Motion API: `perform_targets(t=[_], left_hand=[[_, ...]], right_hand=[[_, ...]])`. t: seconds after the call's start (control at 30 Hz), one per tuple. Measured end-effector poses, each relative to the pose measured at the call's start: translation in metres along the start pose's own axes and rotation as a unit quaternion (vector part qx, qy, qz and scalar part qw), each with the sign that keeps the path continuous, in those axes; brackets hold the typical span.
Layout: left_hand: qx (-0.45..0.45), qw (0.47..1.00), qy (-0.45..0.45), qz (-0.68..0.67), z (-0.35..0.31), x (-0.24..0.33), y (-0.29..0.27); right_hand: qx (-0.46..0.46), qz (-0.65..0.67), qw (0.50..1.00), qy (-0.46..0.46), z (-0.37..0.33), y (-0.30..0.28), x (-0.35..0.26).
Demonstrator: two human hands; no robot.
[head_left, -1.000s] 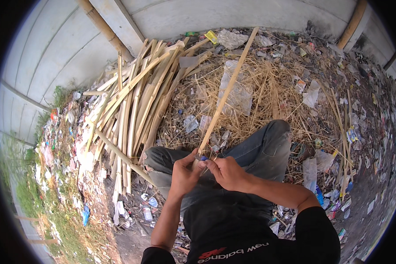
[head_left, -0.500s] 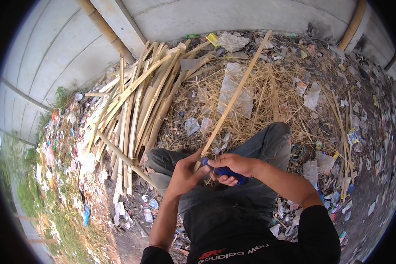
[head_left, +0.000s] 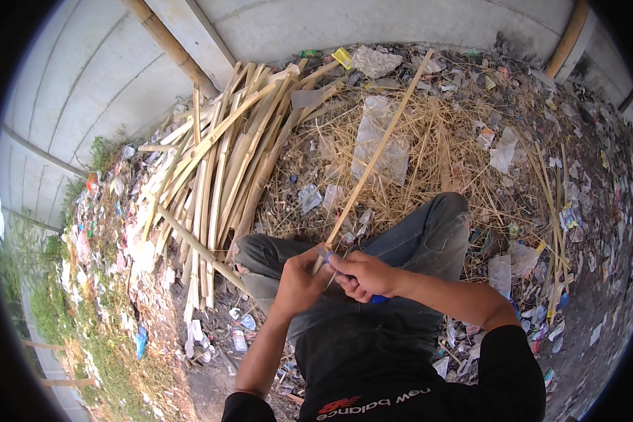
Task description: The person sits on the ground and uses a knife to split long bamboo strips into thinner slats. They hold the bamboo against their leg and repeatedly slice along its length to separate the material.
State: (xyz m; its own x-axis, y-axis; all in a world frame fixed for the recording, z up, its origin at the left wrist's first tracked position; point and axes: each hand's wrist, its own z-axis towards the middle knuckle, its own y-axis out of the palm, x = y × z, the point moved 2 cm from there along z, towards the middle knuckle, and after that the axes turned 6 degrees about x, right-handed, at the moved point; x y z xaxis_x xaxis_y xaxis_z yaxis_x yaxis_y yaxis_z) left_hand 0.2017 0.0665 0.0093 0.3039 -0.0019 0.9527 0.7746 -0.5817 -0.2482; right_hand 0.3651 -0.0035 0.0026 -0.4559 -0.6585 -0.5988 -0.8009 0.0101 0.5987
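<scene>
My left hand [head_left: 299,283] is closed around the near end of a long, pale bamboo strip [head_left: 381,151]. From my lap the strip slants away, up and to the right, over the straw. My right hand [head_left: 367,273] is wrapped round a blue-handled tool [head_left: 378,299] and presses close against the strip beside my left fingers. Most of the handle is covered by my fingers, and its working end is too small to make out. Both hands meet above my crossed legs [head_left: 422,235] in worn dark trousers.
A heap of split bamboo strips [head_left: 214,162] lies at the left, with a bamboo pole [head_left: 200,250] reaching toward my knee. Straw-like shavings [head_left: 418,141] and plastic litter cover the ground ahead. Thin strips [head_left: 552,204] lie at the right. A pale panel wall [head_left: 394,24] stands behind.
My right hand has shifted slightly and turned, so the fingers now hide more of the blue handle. My left hand keeps its hold, and the bamboo strip has barely moved.
</scene>
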Motion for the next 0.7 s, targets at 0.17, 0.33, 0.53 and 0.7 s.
perform_targets(t=[0.17,0.33,0.53,0.7], left_hand=[[0.053,0.986,-0.03,-0.158,0.004,-0.017,0.006],[-0.017,0.994,-0.005,-0.105,0.004,0.0,-0.014],[-0.039,0.995,0.008,-0.097,0.001,0.005,-0.018],[-0.046,0.993,-0.005,-0.106,0.0,0.014,-0.02]], right_hand=[[0.0,0.053,0.997,-0.056,0.009,0.005,-0.003],[-0.083,0.007,0.996,0.015,-0.004,-0.016,-0.017],[-0.126,-0.034,0.991,0.036,-0.009,-0.024,-0.024],[-0.136,-0.056,0.989,0.014,-0.013,-0.024,-0.028]])
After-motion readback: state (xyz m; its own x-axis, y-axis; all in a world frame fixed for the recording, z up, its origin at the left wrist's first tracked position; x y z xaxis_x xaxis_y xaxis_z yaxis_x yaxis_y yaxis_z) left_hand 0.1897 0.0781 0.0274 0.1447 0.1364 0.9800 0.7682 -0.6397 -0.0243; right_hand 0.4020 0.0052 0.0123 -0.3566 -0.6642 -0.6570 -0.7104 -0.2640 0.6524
